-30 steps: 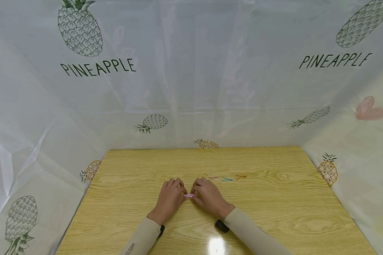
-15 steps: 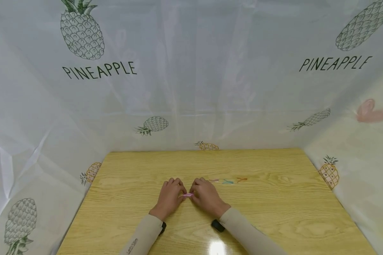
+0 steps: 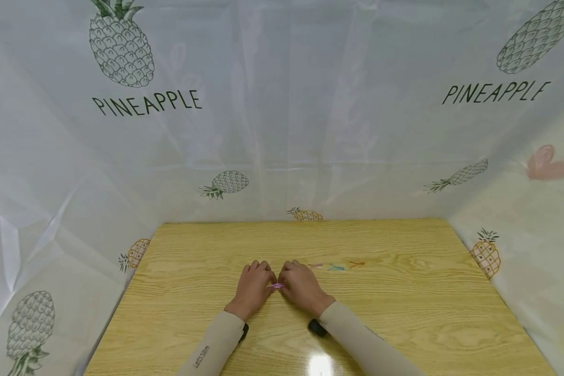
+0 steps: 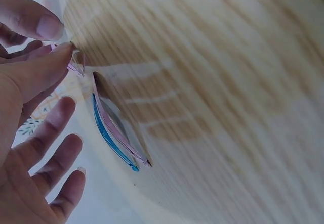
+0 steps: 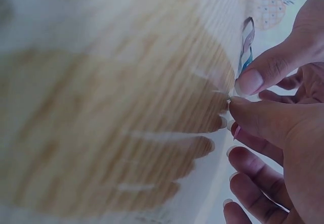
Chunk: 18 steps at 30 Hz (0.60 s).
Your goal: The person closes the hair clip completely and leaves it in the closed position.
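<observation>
A small pink-purple strip lies between the two hands low over the wooden table. The left hand pinches its left end between thumb and index finger, the other fingers spread in the left wrist view. The right hand pinches its right end the same way. The thumbs nearly meet, and the fingers hide most of the strip; a bit of pink shows below the right thumb in the right wrist view.
Behind the right hand, a pink piece, a blue one and an orange one lie in a row on the wooden table. Pineapple-printed sheeting stands around the back and sides.
Both hands have drawn slightly closer together, and less of the pink-purple strip shows between them. The pinching grips stay. The pieces behind keep their places on the table.
</observation>
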Each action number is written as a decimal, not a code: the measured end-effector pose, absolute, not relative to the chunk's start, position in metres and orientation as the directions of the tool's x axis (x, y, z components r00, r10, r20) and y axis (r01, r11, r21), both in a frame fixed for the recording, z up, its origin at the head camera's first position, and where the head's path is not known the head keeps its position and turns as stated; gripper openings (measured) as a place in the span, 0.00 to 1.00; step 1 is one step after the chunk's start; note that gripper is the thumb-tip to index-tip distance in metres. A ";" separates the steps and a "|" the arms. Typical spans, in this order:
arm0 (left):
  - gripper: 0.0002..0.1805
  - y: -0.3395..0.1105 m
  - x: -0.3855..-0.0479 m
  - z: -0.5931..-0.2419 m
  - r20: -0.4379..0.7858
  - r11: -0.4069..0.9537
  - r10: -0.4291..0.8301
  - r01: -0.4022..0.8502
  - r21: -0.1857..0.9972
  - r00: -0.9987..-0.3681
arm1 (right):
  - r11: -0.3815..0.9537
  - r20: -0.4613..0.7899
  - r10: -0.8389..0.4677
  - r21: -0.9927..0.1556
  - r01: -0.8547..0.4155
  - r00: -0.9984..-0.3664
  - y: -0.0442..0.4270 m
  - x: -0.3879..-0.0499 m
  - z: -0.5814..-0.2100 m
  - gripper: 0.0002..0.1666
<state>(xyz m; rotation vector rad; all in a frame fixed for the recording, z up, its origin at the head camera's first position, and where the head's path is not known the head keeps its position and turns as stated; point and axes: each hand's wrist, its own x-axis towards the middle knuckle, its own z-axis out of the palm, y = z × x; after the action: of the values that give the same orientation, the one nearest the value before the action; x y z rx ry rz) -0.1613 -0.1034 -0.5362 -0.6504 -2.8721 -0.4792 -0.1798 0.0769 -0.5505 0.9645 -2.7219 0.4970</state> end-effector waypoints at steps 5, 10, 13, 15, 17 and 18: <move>0.04 -0.103 -0.161 -0.535 0.208 0.858 0.387 0.433 0.276 -0.898 | 0.737 0.300 -0.568 -0.229 -0.636 -0.766 0.077 -0.180 -0.550 0.05; 0.04 -0.102 -0.161 -0.537 0.200 0.861 0.387 0.431 0.272 -0.900 | 0.743 0.299 -0.566 -0.218 -0.633 -0.768 0.078 -0.179 -0.549 0.06; 0.05 -0.102 -0.161 -0.537 0.202 0.860 0.391 0.434 0.269 -0.898 | 0.747 0.294 -0.564 -0.219 -0.628 -0.772 0.078 -0.179 -0.549 0.06; 0.05 -0.102 -0.161 -0.537 0.203 0.859 0.392 0.436 0.269 -0.897 | 0.745 0.294 -0.564 -0.220 -0.629 -0.771 0.078 -0.179 -0.549 0.06; 0.05 -0.102 -0.160 -0.536 0.204 0.859 0.393 0.437 0.267 -0.897 | 0.742 0.298 -0.566 -0.222 -0.633 -0.768 0.079 -0.178 -0.549 0.06; 0.05 -0.101 -0.160 -0.536 0.204 0.860 0.392 0.436 0.264 -0.897 | 0.739 0.303 -0.567 -0.225 -0.635 -0.766 0.079 -0.178 -0.548 0.06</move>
<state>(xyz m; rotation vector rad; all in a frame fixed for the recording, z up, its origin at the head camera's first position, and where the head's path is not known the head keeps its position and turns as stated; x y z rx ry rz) -0.1600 -0.1015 -0.5362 -0.6469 -2.8909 -0.4610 -0.1781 0.0794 -0.5483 0.9548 -2.7259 0.4688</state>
